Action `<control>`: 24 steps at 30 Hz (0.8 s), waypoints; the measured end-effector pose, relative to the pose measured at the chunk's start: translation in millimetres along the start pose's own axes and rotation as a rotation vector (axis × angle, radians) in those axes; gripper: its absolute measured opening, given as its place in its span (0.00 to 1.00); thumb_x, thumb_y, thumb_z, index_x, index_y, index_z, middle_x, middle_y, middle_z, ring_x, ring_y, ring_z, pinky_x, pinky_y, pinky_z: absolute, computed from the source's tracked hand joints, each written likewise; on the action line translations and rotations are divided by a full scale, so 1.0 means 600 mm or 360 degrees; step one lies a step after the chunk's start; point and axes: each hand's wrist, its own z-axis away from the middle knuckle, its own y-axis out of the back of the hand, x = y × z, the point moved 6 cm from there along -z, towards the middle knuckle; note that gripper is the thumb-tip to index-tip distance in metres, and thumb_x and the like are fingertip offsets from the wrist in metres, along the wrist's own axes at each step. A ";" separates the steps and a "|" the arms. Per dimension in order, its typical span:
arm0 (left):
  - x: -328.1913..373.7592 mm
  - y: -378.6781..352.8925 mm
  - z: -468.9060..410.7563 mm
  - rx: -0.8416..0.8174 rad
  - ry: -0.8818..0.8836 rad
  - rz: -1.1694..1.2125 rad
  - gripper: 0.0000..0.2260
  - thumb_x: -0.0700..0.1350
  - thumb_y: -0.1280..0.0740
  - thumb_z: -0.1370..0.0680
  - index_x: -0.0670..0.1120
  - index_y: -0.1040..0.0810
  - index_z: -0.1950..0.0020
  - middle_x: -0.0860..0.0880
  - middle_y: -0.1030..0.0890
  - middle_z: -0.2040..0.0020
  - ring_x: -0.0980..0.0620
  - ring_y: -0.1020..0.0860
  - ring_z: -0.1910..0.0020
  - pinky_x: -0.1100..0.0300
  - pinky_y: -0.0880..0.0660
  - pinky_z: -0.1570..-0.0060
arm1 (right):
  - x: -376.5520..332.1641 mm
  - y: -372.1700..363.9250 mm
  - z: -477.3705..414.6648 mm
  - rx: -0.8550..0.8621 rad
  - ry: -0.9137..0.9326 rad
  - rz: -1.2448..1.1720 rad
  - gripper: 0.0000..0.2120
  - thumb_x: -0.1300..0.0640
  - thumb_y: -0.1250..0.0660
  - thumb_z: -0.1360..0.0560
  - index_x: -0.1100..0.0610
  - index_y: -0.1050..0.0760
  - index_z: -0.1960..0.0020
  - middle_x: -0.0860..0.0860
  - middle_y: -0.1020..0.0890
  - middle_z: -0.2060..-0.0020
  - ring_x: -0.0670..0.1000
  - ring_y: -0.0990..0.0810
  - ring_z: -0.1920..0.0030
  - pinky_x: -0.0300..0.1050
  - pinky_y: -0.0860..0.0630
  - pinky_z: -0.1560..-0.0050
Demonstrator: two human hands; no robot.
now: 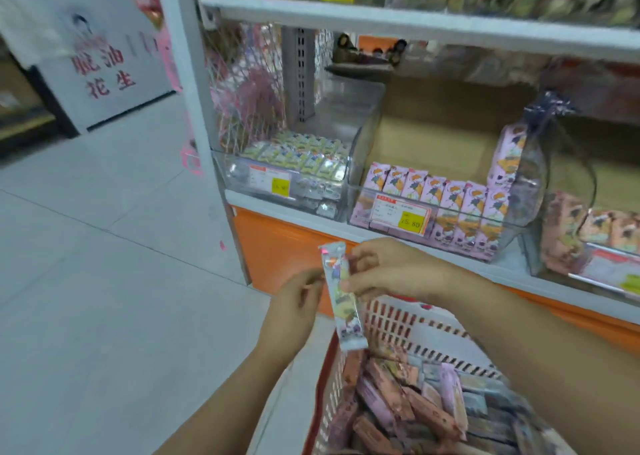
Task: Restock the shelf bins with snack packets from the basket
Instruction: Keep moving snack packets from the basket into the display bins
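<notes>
Both hands hold one snack packet (343,298) upright above the basket's (429,330) near-left corner: right hand (391,271) pinching its upper half, left hand (298,309) touching its edge. The grip looks light; reaching toward the clear bin (433,212), the slick packet could slip.

I saw both hands pinching one snack packet (341,298) | left hand (294,310), right hand (388,269) | held above red basket (391,319) of packets | pink packets in middle clear bin (360,194)
</notes>
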 end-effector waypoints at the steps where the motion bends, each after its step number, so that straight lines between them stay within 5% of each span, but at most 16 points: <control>1: 0.024 0.032 0.002 0.0148 -0.0016 0.0190 0.10 0.41 0.40 0.19 0.49 0.22 0.41 0.55 0.18 0.49 0.61 0.20 0.53 0.72 0.29 0.55 | -0.023 0.003 0.001 0.0109 0.0051 -0.0034 0.14 0.61 0.27 0.28 0.60 0.25 0.45 0.54 0.19 0.60 0.48 0.18 0.61 0.44 0.20 0.54; 6: 0.121 0.134 0.017 0.0367 -0.0209 0.0437 0.09 0.44 0.35 0.21 0.56 0.24 0.44 0.59 0.19 0.53 0.64 0.21 0.55 0.72 0.27 0.56 | -0.128 -0.007 -0.007 0.0440 0.0249 -0.0170 0.07 0.60 0.29 0.27 0.57 0.27 0.53 0.54 0.19 0.63 0.46 0.20 0.71 0.36 0.25 0.69; 12: 0.156 0.206 -0.004 0.0525 -0.0335 0.0133 0.15 0.44 0.28 0.27 0.62 0.24 0.46 0.60 0.20 0.52 0.62 0.21 0.56 0.70 0.26 0.58 | -0.191 -0.021 -0.041 0.0464 0.0394 -0.0290 0.16 0.58 0.29 0.26 0.62 0.28 0.41 0.56 0.17 0.58 0.51 0.17 0.62 0.39 0.23 0.64; 14: 0.157 0.223 -0.028 0.0557 -0.0319 0.0099 0.12 0.48 0.28 0.27 0.59 0.23 0.46 0.61 0.19 0.53 0.61 0.21 0.58 0.69 0.25 0.60 | -0.210 0.000 -0.050 0.0543 0.0503 -0.0009 0.19 0.55 0.30 0.25 0.59 0.28 0.37 0.53 0.18 0.51 0.50 0.18 0.52 0.43 0.23 0.52; 18: 0.149 0.260 -0.119 0.0673 -0.0266 -0.0157 0.15 0.45 0.30 0.25 0.52 0.23 0.39 0.55 0.20 0.51 0.59 0.22 0.57 0.65 0.24 0.58 | -0.236 0.103 -0.078 0.1033 0.0685 0.1225 0.19 0.49 0.37 0.22 0.53 0.28 0.33 0.50 0.23 0.37 0.51 0.29 0.33 0.47 0.36 0.32; 21: 0.154 0.279 -0.206 0.0729 -0.0243 -0.0408 0.17 0.46 0.32 0.23 0.48 0.26 0.35 0.50 0.20 0.45 0.51 0.22 0.50 0.56 0.24 0.51 | -0.199 0.153 -0.130 0.0918 0.0446 0.1659 0.20 0.44 0.44 0.20 0.50 0.30 0.31 0.49 0.28 0.32 0.50 0.39 0.28 0.48 0.50 0.28; 24: 0.159 0.285 -0.288 0.0755 -0.0243 -0.0882 0.16 0.47 0.35 0.22 0.48 0.27 0.35 0.48 0.21 0.42 0.45 0.23 0.46 0.55 0.26 0.52 | -0.171 0.154 -0.155 0.0939 0.0576 0.1712 0.17 0.47 0.44 0.20 0.49 0.27 0.34 0.49 0.28 0.36 0.52 0.41 0.29 0.41 0.50 0.30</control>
